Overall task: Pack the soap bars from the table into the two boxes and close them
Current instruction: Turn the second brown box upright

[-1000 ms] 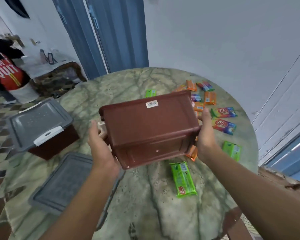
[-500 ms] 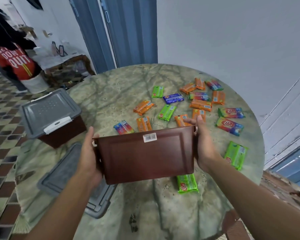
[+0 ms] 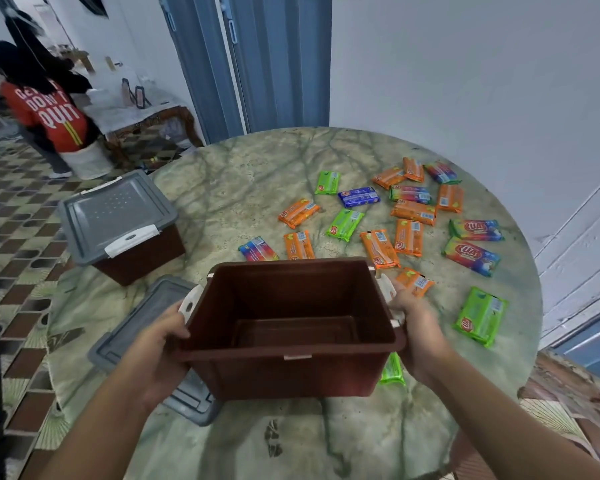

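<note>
I hold an empty brown box upright over the near part of the round marble table, its opening facing up. My left hand grips its left side and my right hand grips its right side by the white latch. Several wrapped soap bars lie scattered beyond it, orange, green, blue and rainbow. One green bar is partly hidden under the box. A second brown box with a grey lid on it stands at the table's left.
A loose grey lid lies on the table at the left, partly under the held box. A person in a red shirt stands far left by a side table. Blue doors and a white wall are behind.
The box was upside down and tilted in both hands; it has been turned upright and lowered toward me. The soap bars that were under it now lie spread on the table.
</note>
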`<state>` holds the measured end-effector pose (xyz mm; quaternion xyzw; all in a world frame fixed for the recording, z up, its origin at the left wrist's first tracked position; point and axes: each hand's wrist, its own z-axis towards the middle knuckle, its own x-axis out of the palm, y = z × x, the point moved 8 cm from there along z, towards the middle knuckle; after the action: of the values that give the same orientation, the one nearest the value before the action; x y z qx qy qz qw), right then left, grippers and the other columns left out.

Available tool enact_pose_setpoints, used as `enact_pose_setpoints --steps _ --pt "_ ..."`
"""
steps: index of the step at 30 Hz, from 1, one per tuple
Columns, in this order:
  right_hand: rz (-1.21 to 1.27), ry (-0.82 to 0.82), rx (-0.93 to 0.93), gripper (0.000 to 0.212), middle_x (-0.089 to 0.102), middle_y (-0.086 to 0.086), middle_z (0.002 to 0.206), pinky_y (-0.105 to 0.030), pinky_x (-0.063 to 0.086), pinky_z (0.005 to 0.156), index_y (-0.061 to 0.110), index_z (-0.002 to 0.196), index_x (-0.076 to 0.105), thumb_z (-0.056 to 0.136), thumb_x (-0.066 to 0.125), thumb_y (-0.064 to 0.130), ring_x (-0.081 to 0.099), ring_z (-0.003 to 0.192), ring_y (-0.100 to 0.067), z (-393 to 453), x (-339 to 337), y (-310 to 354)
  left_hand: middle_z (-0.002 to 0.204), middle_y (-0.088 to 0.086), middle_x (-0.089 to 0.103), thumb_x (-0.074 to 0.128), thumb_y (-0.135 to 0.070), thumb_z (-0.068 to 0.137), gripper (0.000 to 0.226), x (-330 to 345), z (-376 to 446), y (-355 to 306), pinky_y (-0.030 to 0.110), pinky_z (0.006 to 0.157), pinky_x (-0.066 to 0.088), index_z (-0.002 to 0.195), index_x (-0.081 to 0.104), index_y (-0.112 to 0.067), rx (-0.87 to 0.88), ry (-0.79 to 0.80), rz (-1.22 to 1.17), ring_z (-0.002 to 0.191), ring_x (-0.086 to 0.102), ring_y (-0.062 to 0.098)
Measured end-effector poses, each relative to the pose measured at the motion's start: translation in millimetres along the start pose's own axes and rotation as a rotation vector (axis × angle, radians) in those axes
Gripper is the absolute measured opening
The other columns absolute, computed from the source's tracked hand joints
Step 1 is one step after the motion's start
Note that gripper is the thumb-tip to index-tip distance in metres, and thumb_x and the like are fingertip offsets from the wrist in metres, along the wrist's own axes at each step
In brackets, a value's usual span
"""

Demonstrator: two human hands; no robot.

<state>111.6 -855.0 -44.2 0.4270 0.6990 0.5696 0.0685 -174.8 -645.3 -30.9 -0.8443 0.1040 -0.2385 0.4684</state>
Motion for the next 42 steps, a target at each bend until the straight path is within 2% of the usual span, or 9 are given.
enact_pose_setpoints --steps 3,6,9,15,20,23,25,30,42 --pt "0.009 -0.007 0.009 0.058 0.07 -0.007 0.09 -0.028 0.055 0.05 0.022 0.123 0.066 0.071 0.043 0.008 0.068 0.062 -0.016 -6.3 8.6 -8.4 0.106 0.019 0.061 0.06 -0.009 0.052 0.068 -10.5 -5.3 8.2 0.041 0.072 0.05 0.12 0.06 -0.004 -0.038 -0.017 0.025 0.087 0.062 0.031" --pt "-0.029 -0.06 0.052 0.062 0.072 -0.008 0.102 -0.034 0.056 0.057 0.032 0.13 0.064 0.085 0.034 0.002 0.07 0.069 -0.02 -10.5 7.6 -24.7 0.09 0.011 0.068 0.064 -0.028 0.09 0.026 -24.0 -8.8 13.7 0.035 0.055 0.058 0.111 0.066 -0.012 -0.071 -0.166 0.125 0.072 0.066 0.025" --pt "-0.097 -0.07 0.097 0.058 0.074 -0.002 0.095 -0.04 0.056 0.067 0.046 0.112 0.071 0.095 0.032 0.007 0.071 0.074 -0.019 -12.8 2.7 -36.9 0.098 0.005 0.066 0.061 -0.06 0.093 0.044 -35.1 -6.7 18.8 0.038 0.053 0.055 0.109 0.068 -0.019 -0.041 -0.24 0.332 0.084 0.064 0.02" --pt "-0.453 -0.139 0.197 0.027 0.062 -0.005 0.085 -0.047 0.056 0.071 0.023 0.086 0.062 0.096 0.037 0.024 0.063 0.079 -0.022 -6.0 -19.7 -37.2 0.074 0.004 0.059 0.055 -0.037 0.099 0.026 -13.6 -16.1 24.4 0.031 0.057 0.046 0.09 0.068 -0.016 -0.017 -0.265 0.394 0.065 0.055 0.015" --pt "-0.631 -0.15 0.139 0.053 0.056 0.002 0.136 -0.036 0.049 0.084 0.027 0.142 0.051 0.093 0.034 0.016 0.056 0.119 -0.024 10.8 -15.3 -12.1 0.1 0.019 0.059 0.049 -0.048 0.076 0.061 -24.2 -1.7 -3.0 0.051 0.07 0.047 0.119 0.056 -0.005 0.069 -0.378 0.596 0.084 0.056 0.026" --pt "-0.71 -0.167 0.081 0.051 0.056 -0.006 0.143 -0.047 0.041 0.109 0.021 0.136 0.057 0.095 0.032 0.04 0.051 0.13 -0.03 11.1 -5.6 -3.7 0.117 0.007 0.063 0.064 -0.069 0.083 0.061 -4.8 1.0 -14.0 0.052 0.098 0.05 0.128 0.052 -0.03 0.125 -0.331 0.695 0.105 0.062 0.023" --pt "-0.723 -0.166 0.071 0.059 0.058 -0.001 0.138 -0.049 0.043 0.109 0.026 0.137 0.055 0.093 0.043 0.064 0.055 0.126 -0.027 6.8 -4.7 -5.8 0.112 0.002 0.069 0.073 -0.075 0.071 0.06 2.3 9.8 -7.1 0.053 0.092 0.056 0.117 0.05 -0.045 0.085 -0.285 0.774 0.1 0.071 0.024" --pt "-0.871 -0.225 0.04 0.044 0.064 -0.004 0.12 -0.042 0.053 0.093 0.034 0.138 0.048 0.097 0.059 0.042 0.064 0.1 -0.025 10.7 -29.8 -7.5 0.094 0.005 0.067 0.05 -0.032 0.101 0.014 29.4 13.4 -5.3 0.05 0.083 0.054 0.113 0.043 -0.031 0.247 -0.332 1.023 0.082 0.067 0.027" --pt "-1.176 -0.29 -0.014 0.036 0.067 -0.012 0.116 -0.039 0.049 0.084 0.027 0.134 0.048 0.099 0.052 0.031 0.062 0.099 -0.033 20.2 -101.4 47.1 0.085 0.009 0.061 0.035 -0.022 0.104 0.023 118.7 23.9 44.7 0.039 0.062 0.041 0.127 0.036 -0.019 0.239 -0.301 1.124 0.075 0.06 0.027"
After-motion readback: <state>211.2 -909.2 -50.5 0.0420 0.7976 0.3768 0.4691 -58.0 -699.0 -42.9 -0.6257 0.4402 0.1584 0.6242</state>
